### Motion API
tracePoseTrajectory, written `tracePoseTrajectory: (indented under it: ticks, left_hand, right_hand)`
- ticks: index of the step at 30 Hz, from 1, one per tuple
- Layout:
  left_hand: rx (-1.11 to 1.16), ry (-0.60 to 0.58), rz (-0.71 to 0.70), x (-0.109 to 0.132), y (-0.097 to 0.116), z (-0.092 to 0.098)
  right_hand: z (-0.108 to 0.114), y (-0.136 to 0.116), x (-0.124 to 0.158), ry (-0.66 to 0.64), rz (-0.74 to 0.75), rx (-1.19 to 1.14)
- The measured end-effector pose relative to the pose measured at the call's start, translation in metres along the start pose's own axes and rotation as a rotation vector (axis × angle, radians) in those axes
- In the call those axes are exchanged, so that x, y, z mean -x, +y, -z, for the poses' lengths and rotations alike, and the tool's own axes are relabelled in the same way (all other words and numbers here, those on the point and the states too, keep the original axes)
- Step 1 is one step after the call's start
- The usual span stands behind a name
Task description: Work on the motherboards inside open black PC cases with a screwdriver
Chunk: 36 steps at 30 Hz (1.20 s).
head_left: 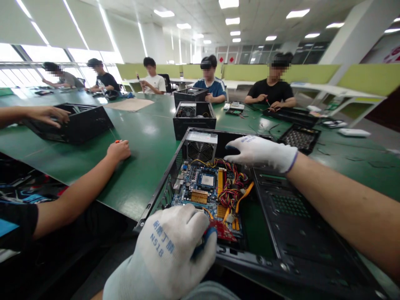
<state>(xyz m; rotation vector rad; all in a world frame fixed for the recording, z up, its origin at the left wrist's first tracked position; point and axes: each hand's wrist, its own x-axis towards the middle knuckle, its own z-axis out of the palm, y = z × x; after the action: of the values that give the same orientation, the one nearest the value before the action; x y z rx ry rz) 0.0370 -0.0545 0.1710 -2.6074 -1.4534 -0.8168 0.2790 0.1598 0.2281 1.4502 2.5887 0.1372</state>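
Note:
An open black computer case [165, 177] lies in front of me. Inside it are a blue motherboard [190, 177], a power supply with a fan [201, 151] and a bundle of coloured cables [229, 191]. My left hand [168, 250], in a white glove with blue fingertips, is closed at the near end of the board. Its thumb and fingers pinch a red circuit card [223, 231], partly hidden by the glove. At the far side of the case, my gloved right hand [256, 152] is beside the power supply, thumb and fingers apart, holding nothing visible.
On the left, a co-worker's hand [118, 150] holds a screwdriver beside another tilted black case [84, 125]. More cases [194, 125] stand just beyond mine on the green table [140, 166]. A perforated black panel [300, 137] lies at right. Several people sit across the table.

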Motion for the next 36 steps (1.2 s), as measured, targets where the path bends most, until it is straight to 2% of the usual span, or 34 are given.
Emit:
tracePoseTrajectory:
  ticks: [3, 7, 10, 12, 15, 19, 22, 25, 28, 31, 36]
  left_hand:
    - [0.056, -0.039, 0.053, -0.001, 0.000, 0.002]
    - [0.130, -0.142, 0.074, -0.009, -0.003, 0.012]
    - [0.071, -0.219, 0.028, -0.029, -0.008, 0.017]
    - [-0.029, -0.301, -0.027, -0.051, -0.013, 0.014]
    - [-0.180, -0.502, -0.062, -0.097, -0.021, -0.004]
    - [-0.294, -0.761, -0.084, -0.156, -0.039, -0.044]
    - [-0.322, -0.851, -0.070, -0.180, -0.058, -0.076]
    - [-0.331, -0.906, -0.063, -0.185, -0.073, -0.101]
    - [-0.324, -0.922, -0.081, -0.182, -0.081, -0.117]
    - [-0.319, -0.894, -0.098, -0.181, -0.084, -0.126]
    - [-0.333, -0.935, -0.093, -0.180, -0.086, -0.131]
  right_hand:
    - [-0.004, 0.012, 0.033, 0.152, 0.025, -0.160]
    - [-0.023, 0.026, 0.076, 0.313, 0.008, -0.286]
    - [-0.036, 0.030, 0.100, 0.417, 0.010, -0.358]
    - [-0.043, 0.031, 0.109, 0.489, -0.014, -0.406]
    - [-0.050, 0.030, 0.112, 0.558, -0.059, -0.465]
    - [-0.056, 0.028, 0.110, 0.514, -0.044, -0.519]
    - [-0.060, 0.029, 0.109, 0.500, -0.025, -0.526]
    - [-0.063, 0.030, 0.110, 0.503, 0.022, -0.528]
    - [-0.064, 0.030, 0.111, 0.510, 0.065, -0.536]
    - [-0.063, 0.029, 0.113, 0.504, 0.082, -0.533]
    - [-0.061, 0.028, 0.114, 0.481, 0.095, -0.543]
